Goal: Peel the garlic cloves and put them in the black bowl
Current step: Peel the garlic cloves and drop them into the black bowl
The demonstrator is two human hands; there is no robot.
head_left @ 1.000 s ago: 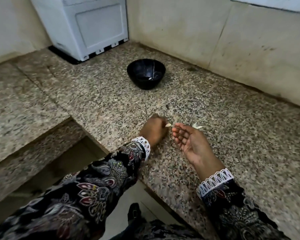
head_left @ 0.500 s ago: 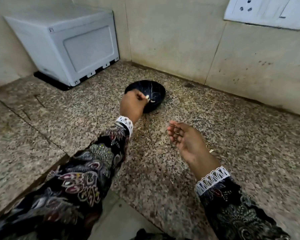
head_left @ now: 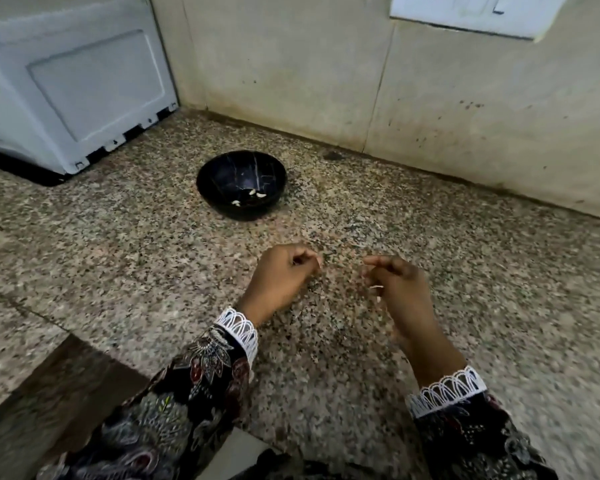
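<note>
Bowl: the bowl (head_left: pixel 241 184) holds three cloves (head_left: pixel 257 194).
Left: your left hand (head_left: pixel 280 279) is curled, holding nothing visible.
Right: your right hand (head_left: pixel 400 292) is blurred; grip unclear.

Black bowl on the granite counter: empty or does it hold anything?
Not empty. The black glossy bowl stands upright and holds a few small white peeled garlic cloves near its bottom; the exact count is unclear.

I see a black bowl (head_left: pixel 241 184) with thin pale streaks holding whitish peeled garlic cloves (head_left: pixel 257 193), on a speckled brown-grey granite counter (head_left: pixel 153 244). My sleeves (head_left: pixel 194 386) are black floral print with white lace cuffs (head_left: pixel 239 330); the appliance (head_left: pixel 73 81) is white, the wall tiles (head_left: pixel 291 64) beige.
</note>
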